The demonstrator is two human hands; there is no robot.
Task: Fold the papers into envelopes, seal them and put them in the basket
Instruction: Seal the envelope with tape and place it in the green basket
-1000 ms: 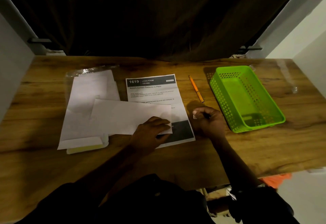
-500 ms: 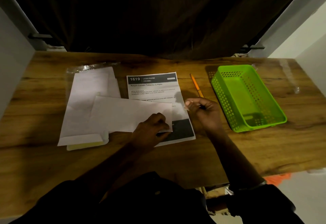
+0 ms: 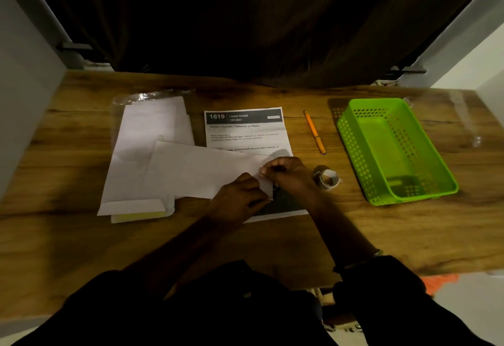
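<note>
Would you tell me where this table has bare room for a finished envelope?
Bare wood lies left of the envelope stack and along the near edge by the green basket. Crowded around the left hand, right hand and tape roll.

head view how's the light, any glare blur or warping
Head view: dim and warm, curtain almost black; glare on the plastic wrap; basket throws a dotted shadow on the table; the sheet has blurred small print; wide lens splays the side walls.
</note>
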